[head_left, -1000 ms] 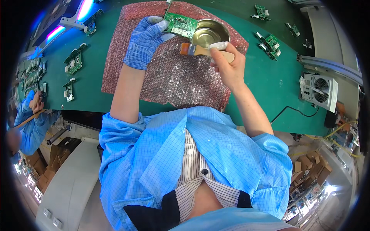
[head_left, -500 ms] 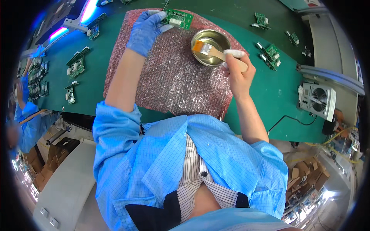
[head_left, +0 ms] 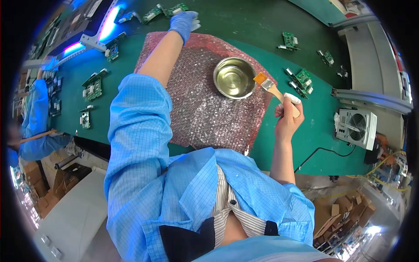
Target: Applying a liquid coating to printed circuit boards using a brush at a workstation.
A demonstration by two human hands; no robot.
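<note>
Your right hand [head_left: 288,115] has its fingers closed around the handle of the brush [head_left: 274,91], bristles pointing up and away from you, just right of the bowl [head_left: 217,86]. The bowl stands upright on the bubble wrap [head_left: 196,113] and seems to hold a clear yellowish liquid [head_left: 235,81]. If the bristles are wet, they could drip on the wrap or the green mat [head_left: 262,161]. The wrap is probably soft footing, so a tug or a bumped rim could tip the bowl.

Your gloved left hand [head_left: 184,24] reaches past the wrap's far edge, fingers partly bent, right beside a board [head_left: 176,9]. You can't tell from here whether they touch or grip anything. A careless sweep there could knock that board or the one next to it [head_left: 152,14]. More boards [head_left: 301,82] lie to the right.

Any lettering on the boards is too small to read, and none shows on the brush or bowl.
</note>
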